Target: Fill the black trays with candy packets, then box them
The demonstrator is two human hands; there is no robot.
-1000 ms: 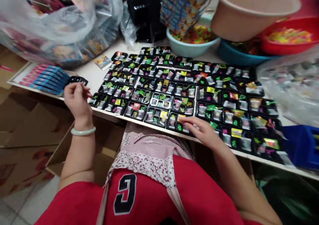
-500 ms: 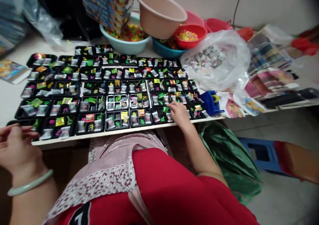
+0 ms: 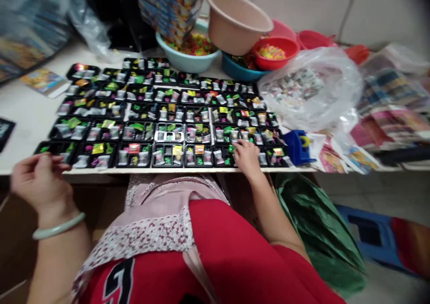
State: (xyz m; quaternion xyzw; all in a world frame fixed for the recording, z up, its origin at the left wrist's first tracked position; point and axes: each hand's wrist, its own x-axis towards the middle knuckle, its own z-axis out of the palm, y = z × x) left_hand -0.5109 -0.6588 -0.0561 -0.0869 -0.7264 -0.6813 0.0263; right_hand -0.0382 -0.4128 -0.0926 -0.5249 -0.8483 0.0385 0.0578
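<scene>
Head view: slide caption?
Both hands at the front row of black trays, with coloured basins behind.

Trays (image 3: 168,151) are black, the apron trim (image 3: 143,235) spotted.

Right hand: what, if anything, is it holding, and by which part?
Cannot be told: the right hand is at the right edge of a small green item, grip unclear.

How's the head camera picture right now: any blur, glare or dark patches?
In the head view, the packets at far right look smeared; also in the head view, glare whitens one black tray near the middle and glints on the clear bag; the head view's top right corner goes dark, and fine detail around the left hand is soft.
</scene>
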